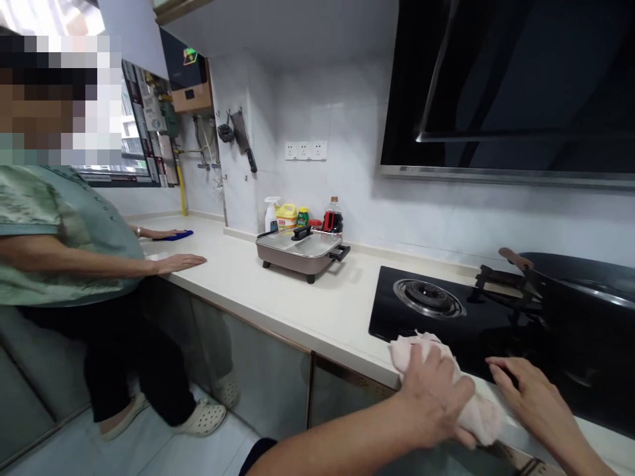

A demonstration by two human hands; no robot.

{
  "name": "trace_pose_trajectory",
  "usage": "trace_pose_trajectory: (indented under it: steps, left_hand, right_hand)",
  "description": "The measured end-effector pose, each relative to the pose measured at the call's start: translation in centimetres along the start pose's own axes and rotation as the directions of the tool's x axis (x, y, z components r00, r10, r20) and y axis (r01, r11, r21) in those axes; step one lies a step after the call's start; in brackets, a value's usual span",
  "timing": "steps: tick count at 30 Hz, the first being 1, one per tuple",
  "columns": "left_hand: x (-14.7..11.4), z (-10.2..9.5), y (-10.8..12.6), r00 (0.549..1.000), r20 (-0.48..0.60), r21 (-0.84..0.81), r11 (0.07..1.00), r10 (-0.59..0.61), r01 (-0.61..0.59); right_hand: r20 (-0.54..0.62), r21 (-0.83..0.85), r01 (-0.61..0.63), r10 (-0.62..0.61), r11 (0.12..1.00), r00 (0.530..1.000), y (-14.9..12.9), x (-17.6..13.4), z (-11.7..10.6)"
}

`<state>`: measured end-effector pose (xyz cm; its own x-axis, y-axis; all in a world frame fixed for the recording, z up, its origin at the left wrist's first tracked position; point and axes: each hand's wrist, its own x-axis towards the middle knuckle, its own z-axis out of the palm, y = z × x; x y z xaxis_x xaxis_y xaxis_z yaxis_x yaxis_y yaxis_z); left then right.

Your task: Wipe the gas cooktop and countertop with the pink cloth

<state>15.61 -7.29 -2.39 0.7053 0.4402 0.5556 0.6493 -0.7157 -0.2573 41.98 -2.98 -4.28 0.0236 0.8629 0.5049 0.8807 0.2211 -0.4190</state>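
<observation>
My left hand [432, 396] is closed over a pale pink cloth [479, 415], pressing it along the front edge of the counter beside the gas hob. Part of the cloth sticks out past my fingertips onto the hob's near left corner. Close by on the right, my right hand [538, 404] rests at the front edge of the black glass hob [391, 301], its fingers extended and thumb apart, holding nothing. A round burner [429, 297] lies beyond my hands.
A large black wok [585, 291] stands on the hob's right side. An electric pan [297, 254] with a glass lid sits mid-counter, bottles behind it. On the left, another person [74, 238] has one hand on a blue cloth [178, 235]. A range hood [506, 86] overhangs the hob.
</observation>
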Motion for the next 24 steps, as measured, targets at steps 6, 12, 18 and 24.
trace_pose_trajectory:
  steps: [6, 12, 18, 24]
  left_hand:
    - [-0.7, 0.9, -0.6, 0.996, -0.043, -0.032, 0.996, 0.08, -0.082]
    - [-4.6, -1.6, -4.7, 0.99, 0.138, -0.028, 0.999, -0.015, 0.019]
    - [-11.7, -5.9, -13.8, 0.886, 0.387, 0.037, 0.965, -0.255, 0.261]
    - [-19.0, -11.4, -22.5, 0.689, 0.465, 0.326, 0.831, -0.555, 0.45]
  right_hand:
    - [0.046, -0.13, -0.027, 0.033, 0.991, 0.998, 0.4, -0.5, 1.1]
    - [0.086, -0.182, -0.068, 0.084, 0.981, 0.993, 0.1, -0.4, 1.3]
    - [0.1, -0.186, -0.063, 0.082, 0.981, 0.992, 0.1, -0.6, 1.3]
    - [0.077, -0.183, -0.049, 0.064, 0.982, 0.995, -0.1, -1.0, 1.7]
